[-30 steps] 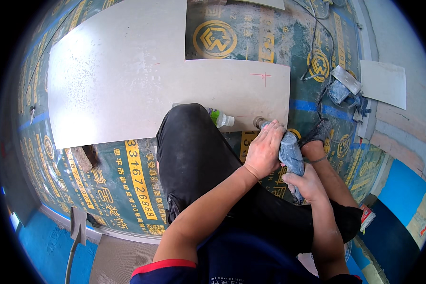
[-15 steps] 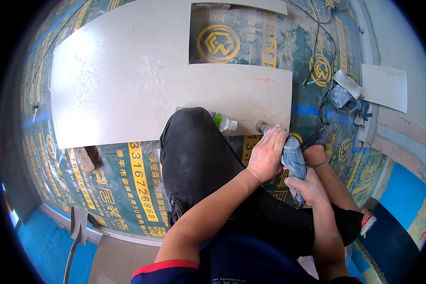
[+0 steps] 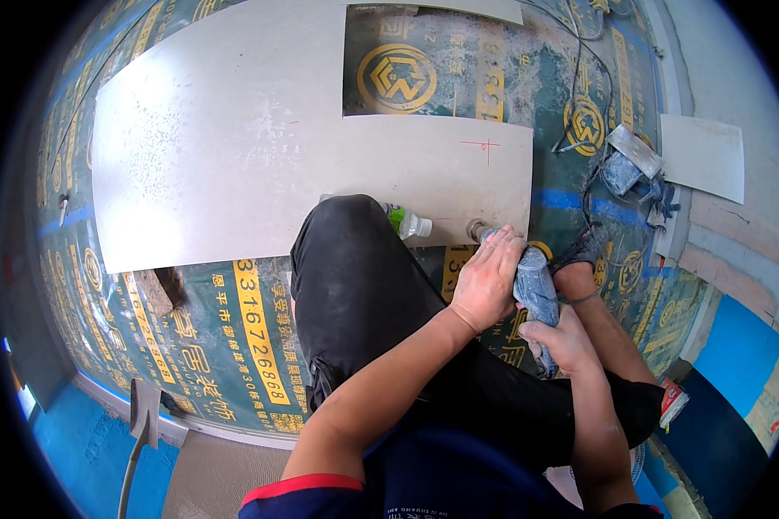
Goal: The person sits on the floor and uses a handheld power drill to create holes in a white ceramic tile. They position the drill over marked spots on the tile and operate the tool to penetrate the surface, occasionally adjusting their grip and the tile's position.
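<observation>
Both my hands are closed on a dust-covered power drill (image 3: 536, 284) with a round metal bit (image 3: 476, 229) at its front. The bit meets the large pale tile (image 3: 199, 182) near its front right edge. My left hand (image 3: 491, 275) presses over the front of the drill, fingers wrapped across the top. My right hand (image 3: 561, 337) grips the drill's handle, hiding part of it. A clear plastic bottle (image 3: 414, 227) with a green label lies on the tile beside my bent knee, partly hidden by it.
A dusty power tool (image 3: 623, 173) and cables (image 3: 576, 78) lie right of the tile. A smaller pale tile piece (image 3: 705, 157) is at the far right. Printed green floor sheeting (image 3: 208, 346) surrounds the tile. A shovel (image 3: 143, 415) stands at lower left; my foot (image 3: 580, 251) is near the drill.
The whole view has shifted very slightly. Both hands keep their hold on the drill, and its bit stays at the same spot on the tile.
</observation>
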Demonstrator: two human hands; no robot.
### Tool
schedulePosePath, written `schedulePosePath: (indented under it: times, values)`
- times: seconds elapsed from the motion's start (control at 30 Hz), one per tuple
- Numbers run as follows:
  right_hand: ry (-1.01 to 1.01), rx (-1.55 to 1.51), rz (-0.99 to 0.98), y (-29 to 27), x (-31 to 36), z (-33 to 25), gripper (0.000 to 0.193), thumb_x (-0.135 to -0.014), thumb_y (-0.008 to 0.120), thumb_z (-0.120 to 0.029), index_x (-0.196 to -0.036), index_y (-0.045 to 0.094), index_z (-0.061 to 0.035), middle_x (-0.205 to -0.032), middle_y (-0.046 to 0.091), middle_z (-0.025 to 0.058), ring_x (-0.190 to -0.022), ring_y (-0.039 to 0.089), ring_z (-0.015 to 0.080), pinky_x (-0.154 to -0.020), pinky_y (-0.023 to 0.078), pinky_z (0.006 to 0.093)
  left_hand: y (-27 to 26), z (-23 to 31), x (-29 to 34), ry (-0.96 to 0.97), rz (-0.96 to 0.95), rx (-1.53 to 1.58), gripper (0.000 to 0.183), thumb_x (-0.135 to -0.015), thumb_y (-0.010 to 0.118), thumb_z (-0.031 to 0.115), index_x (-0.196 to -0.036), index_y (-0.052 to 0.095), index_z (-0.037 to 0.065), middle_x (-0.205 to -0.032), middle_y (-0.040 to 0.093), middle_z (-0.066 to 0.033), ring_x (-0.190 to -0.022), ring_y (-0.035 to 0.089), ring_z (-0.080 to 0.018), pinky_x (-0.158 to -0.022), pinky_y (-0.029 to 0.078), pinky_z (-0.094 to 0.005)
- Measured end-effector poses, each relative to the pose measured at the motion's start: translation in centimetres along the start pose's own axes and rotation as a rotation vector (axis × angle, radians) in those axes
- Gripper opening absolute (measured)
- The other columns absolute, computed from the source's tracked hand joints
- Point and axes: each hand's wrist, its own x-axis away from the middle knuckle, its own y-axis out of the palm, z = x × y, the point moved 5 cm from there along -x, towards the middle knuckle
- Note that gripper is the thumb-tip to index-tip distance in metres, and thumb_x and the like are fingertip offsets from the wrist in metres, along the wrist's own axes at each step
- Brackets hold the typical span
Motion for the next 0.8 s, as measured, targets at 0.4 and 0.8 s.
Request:
schedulePosePath:
  times: [0.4, 0.8]
  values:
    - [0.000, -0.023, 0.007, 0.12, 0.07, -0.15, 0.034, -0.087, 0.076, -0.012, -0.117, 0.068, 0.0014, -0.073, 0.062, 0.0010, -0.055, 0.056, 0.0094, -0.052, 0.044, 0.0277, -0.05, 0.11, -0.06, 0.006, 0.001, 0.000, 0.087, -0.065, 0.088, 0.013, -0.140, 0.048, -0.001, -0.143, 0.057, -0.0238, -0.145, 0.051, -0.0396, -0.124, 0.039, -0.0488]
    - [-0.001, -0.034, 0.004, 0.05, 0.02, -0.06, 0.034, -0.087, 0.076, -0.011, -0.117, 0.068, 0.0015, -0.074, 0.063, 0.0014, -0.055, 0.056, 0.0092, -0.052, 0.044, 0.0275, -0.10, 0.18, -0.12, 0.000, -0.005, -0.002, 0.088, -0.064, 0.090, 0.015, -0.140, 0.048, 0.001, -0.143, 0.058, -0.0223, -0.145, 0.051, -0.0394, -0.124, 0.039, -0.0489]
